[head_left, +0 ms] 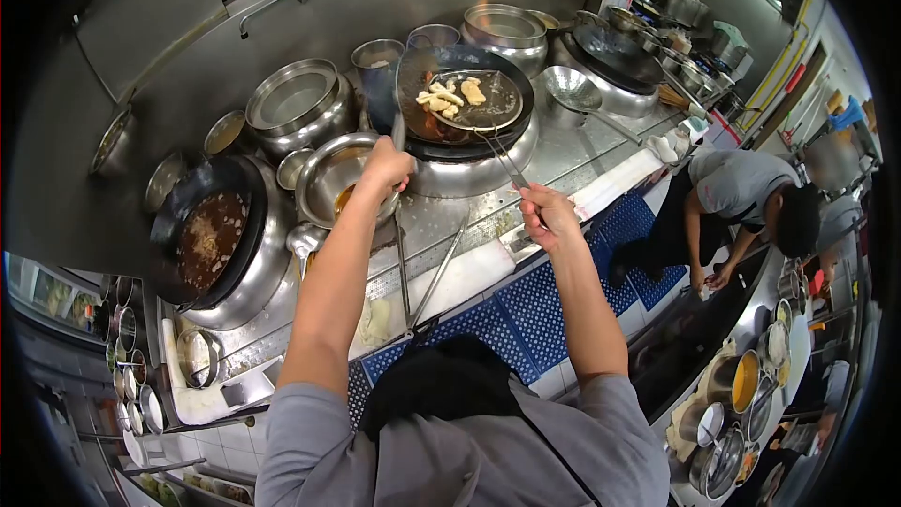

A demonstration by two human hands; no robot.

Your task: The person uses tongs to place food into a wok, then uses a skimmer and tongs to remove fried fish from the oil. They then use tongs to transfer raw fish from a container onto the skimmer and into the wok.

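Observation:
My left hand [387, 167] is wrapped round a metal handle [399, 133] at the near left rim of the dark wok [518, 84]. My right hand [548, 214] grips the handle of a flat wire strainer [497, 111]. The strainer lies over the wok's mouth and bears pale yellowish food pieces [450, 97]. Below it, part of the wok's inside shows dark and reddish.
A second wok [211, 230] with brown liquid stands at left. Steel pots [293, 97], a steel bowl [324, 178] and a perforated ladle [572, 89] surround the central wok. A bent-over co-worker [746, 192] is at right, beside a counter with containers [744, 381].

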